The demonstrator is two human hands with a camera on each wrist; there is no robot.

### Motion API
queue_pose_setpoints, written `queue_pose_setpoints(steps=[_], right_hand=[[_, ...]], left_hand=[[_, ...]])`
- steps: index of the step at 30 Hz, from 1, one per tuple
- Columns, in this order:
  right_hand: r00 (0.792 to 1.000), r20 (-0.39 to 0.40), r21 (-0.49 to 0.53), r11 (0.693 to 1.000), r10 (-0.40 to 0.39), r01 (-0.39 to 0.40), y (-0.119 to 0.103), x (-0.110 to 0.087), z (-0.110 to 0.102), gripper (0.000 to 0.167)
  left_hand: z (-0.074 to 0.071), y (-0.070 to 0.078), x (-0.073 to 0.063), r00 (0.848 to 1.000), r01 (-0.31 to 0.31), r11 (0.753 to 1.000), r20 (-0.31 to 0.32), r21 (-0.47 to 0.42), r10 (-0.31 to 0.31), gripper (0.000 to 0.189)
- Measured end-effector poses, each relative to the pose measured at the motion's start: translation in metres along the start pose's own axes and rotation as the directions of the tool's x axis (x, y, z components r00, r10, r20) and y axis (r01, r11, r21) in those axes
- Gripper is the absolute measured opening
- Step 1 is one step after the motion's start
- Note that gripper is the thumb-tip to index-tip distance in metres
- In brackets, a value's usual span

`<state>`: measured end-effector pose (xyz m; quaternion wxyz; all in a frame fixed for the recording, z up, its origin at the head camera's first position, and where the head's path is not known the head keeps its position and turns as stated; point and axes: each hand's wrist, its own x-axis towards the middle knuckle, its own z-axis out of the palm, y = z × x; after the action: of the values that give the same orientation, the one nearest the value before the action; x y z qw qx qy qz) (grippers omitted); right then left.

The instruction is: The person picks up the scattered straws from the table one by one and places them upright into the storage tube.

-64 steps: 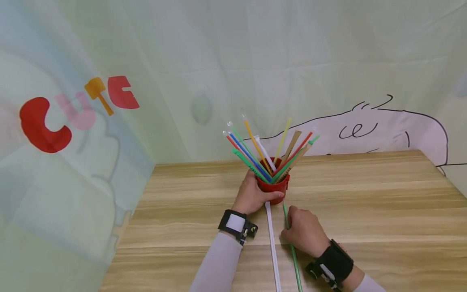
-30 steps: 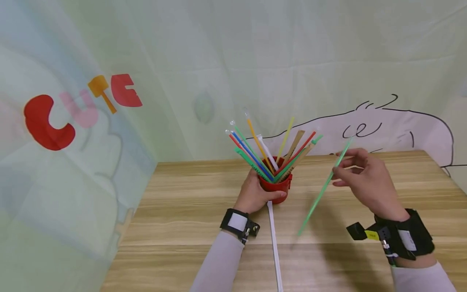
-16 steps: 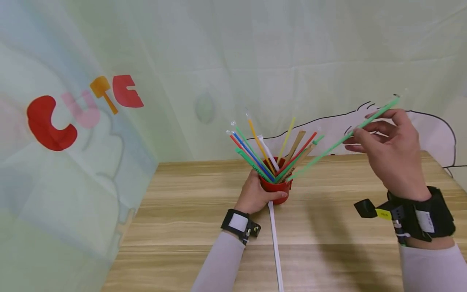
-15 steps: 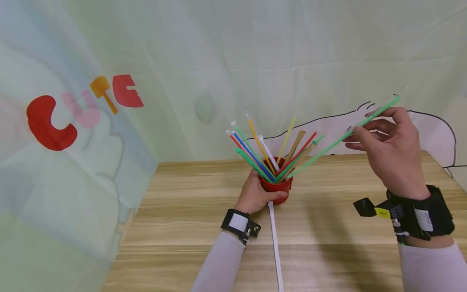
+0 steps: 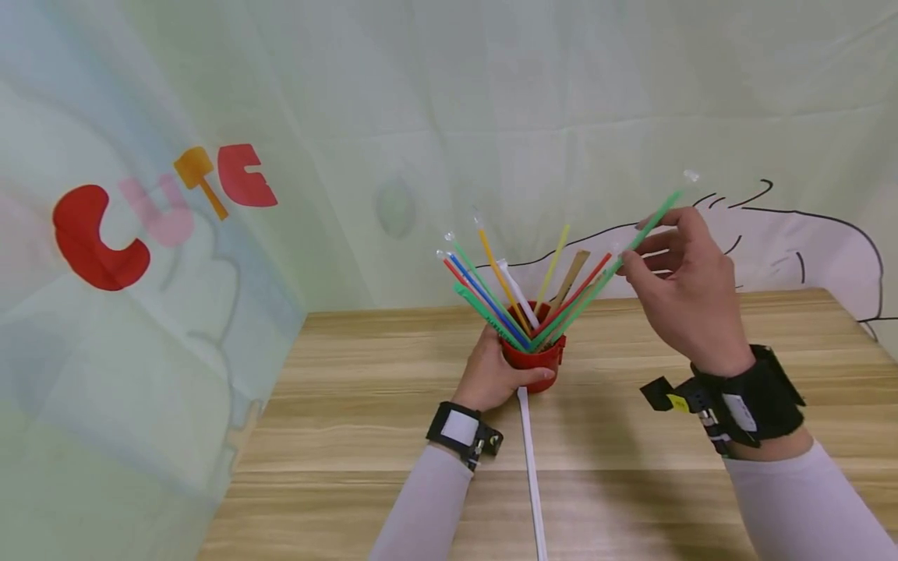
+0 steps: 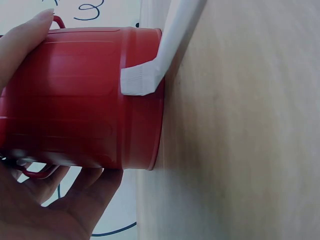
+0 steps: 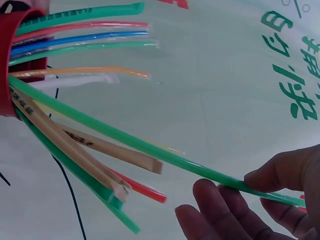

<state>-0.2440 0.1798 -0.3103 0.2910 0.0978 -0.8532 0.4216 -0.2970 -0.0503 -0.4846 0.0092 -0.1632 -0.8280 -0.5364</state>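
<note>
My left hand grips a small red pail at the middle of the table, thumb across its front and the other fingers round its far side. Several straws fan out of the pail, among them a blue straw, an orange straw and brown paper-wrapped straws. My right hand, raised at the right, pinches a clear-wrapped green straw between thumb and fingers near its upper end. The green straw slants down leftward, its lower end at the pail's mouth.
A white paper-wrapped straw lies on the wooden table, its far end against the pail's base. Behind the table hangs a printed curtain with cartoon lines and letters.
My right hand has picked the green straw up from the table, raised it to the right, then moved left, bringing its lower end to the pail. My left hand has stayed on the pail.
</note>
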Motion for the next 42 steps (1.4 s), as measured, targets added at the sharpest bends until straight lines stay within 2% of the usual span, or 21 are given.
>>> queue_pose_setpoints(steps=[8,18,22,27,32,37,42], right_hand=[[0.998,0.056,-0.007,1.0,0.0,0.001,0.008,-0.01,0.026,0.03],[0.994,0.103,-0.009,0.999,0.038,-0.038,0.032,-0.035,0.06,0.028],[0.993,0.101,-0.027,0.998,0.061,-0.058,0.037,-0.041,0.066,0.025],[0.991,0.101,-0.038,0.996,0.088,-0.085,0.037,-0.044,0.063,0.028],[0.983,0.09,-0.02,0.987,0.162,-0.161,0.036,-0.047,0.053,0.038],[0.959,0.098,0.036,0.962,0.265,-0.269,0.04,-0.051,0.047,0.057],[0.922,0.209,0.08,0.934,0.326,-0.349,0.05,-0.053,0.052,0.085]], left_hand=[[-0.001,0.001,-0.001,1.0,0.004,1.0,0.001,0.006,-0.004,0.1],[-0.002,0.004,-0.003,1.0,0.021,1.0,0.002,-0.013,-0.021,0.101],[-0.001,0.005,-0.004,1.0,0.025,1.0,-0.006,0.003,-0.025,0.101],[-0.001,0.005,-0.004,0.999,0.03,0.999,-0.012,0.017,-0.03,0.102],[-0.001,0.005,-0.003,1.0,0.018,1.0,-0.006,0.002,-0.018,0.103],[0.002,0.004,-0.003,1.0,0.02,1.0,0.005,-0.021,-0.02,0.104],[0.002,0.002,-0.004,1.0,0.027,0.999,0.01,-0.023,-0.027,0.103]])
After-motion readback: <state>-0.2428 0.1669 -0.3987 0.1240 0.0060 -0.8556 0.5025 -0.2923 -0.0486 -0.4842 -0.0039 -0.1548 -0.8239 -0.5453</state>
